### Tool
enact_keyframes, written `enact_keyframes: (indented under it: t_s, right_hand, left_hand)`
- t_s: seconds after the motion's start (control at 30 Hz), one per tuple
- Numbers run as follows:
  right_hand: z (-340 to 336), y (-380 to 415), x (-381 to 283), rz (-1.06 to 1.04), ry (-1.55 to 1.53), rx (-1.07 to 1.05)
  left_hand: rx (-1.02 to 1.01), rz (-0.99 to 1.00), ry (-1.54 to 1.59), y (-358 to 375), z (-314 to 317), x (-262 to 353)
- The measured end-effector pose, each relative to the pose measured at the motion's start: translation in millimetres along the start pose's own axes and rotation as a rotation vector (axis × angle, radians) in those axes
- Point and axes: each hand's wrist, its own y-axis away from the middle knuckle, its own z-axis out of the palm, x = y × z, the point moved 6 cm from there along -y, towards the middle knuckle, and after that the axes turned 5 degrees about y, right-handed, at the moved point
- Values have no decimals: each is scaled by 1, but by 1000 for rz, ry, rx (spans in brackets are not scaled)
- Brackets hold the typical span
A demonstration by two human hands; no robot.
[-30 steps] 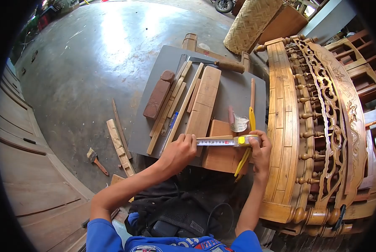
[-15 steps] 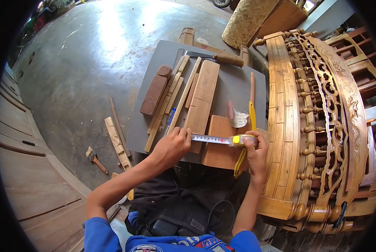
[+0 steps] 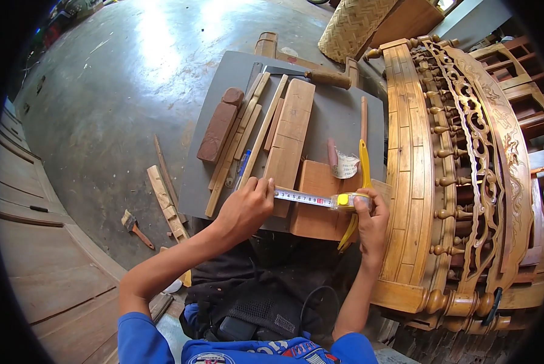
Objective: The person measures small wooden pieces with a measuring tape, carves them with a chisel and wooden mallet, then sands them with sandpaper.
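Observation:
My right hand (image 3: 372, 221) is closed round a tape measure (image 3: 346, 201) with a yellow button, thumb on top of the case. Its blade (image 3: 302, 197) is drawn out leftward across the near end of a long wooden block (image 3: 291, 124) and over a shorter reddish block (image 3: 320, 185). At the blade's free end my left hand (image 3: 248, 203) pinches, fingers together; the tip itself is hidden. Close to the left fingers lie a thin wooden strip (image 3: 267, 127) and a blue pen (image 3: 244, 162). Beyond the tape case is a yellow-handled tool (image 3: 365, 161), partly covered by the right hand.
On the grey board (image 3: 339, 109) are a dark red block (image 3: 218, 130), a wooden-handled tool (image 3: 328, 77) and a curled printed paper (image 3: 347, 165). Carved wooden furniture (image 3: 408, 182) stands close on the right. A brush (image 3: 137, 229) and wood offcuts (image 3: 167, 203) lie on the floor.
The view has shifted slightly, so the board and its things sit a little higher in the picture. The blade now slopes slightly down toward the case. Both hands keep their hold.

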Motion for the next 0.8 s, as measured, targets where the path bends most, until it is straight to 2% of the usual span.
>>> enact_keyframes:
  t_s: [0.1, 0.2, 0.3, 0.4, 0.5, 0.8]
  right_hand:
    - [1, -1, -3, -16, 52, -1]
    - [1, 1, -9, -55, 165, 19]
    - [-1, 1, -7, -87, 239, 4]
    - [-1, 1, -7, -98, 239, 16]
    - [-1, 2, -16, -113, 355, 34]
    - [-4, 8, -16, -133, 345, 75]
  left_hand:
    - [28, 18, 88, 1, -1, -5]
    - [-52, -41, 171, -2, 2, -11]
    - [-91, -17, 77, -3, 4, -6]
    - [3, 26, 26, -2, 0, -4]
    - [7, 29, 8, 1, 0, -1]
    - [50, 33, 35, -1, -3, -1]
